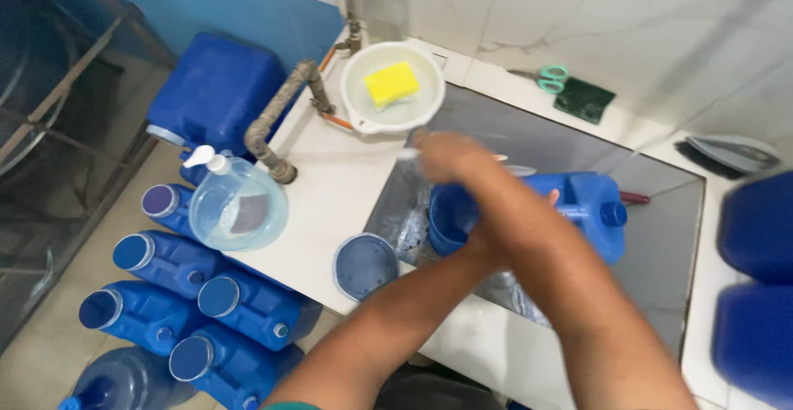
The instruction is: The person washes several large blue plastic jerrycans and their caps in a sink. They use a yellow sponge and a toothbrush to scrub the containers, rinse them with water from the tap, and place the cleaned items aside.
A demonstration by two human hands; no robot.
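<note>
Nearest the camera, the person's two forearms crossed over the front edge of the white counter (330, 203). The arm from the lower left ran under the other one, and its hand was hidden at the mouth of the blue jerrycan (578, 208); whether that left hand was open or closed could not be told. The right hand (450, 158) reached across on top, blurred by motion, its fingers curled narrowly around something small and pale at the can's wide opening; what it held was too blurred to name. The jerrycan lay on its side in the grey sink (661, 245), its small blue cap pointing right.

Just left of the hands, a round blue lid (365, 265) lay flat on the counter near the sink's edge. Farther left stood a clear pump bottle (235, 203) beside a wrapped pipe (277, 121). Below the counter, on the floor, several more blue jerrycans (190, 303) lay stacked with their round mouths up.

Beyond the hands, a white bowl (392, 88) held a yellow sponge (391, 84). On the far ledge lay green-handled scissors (545, 78) next to a dark green scouring pad (585, 99).
</note>
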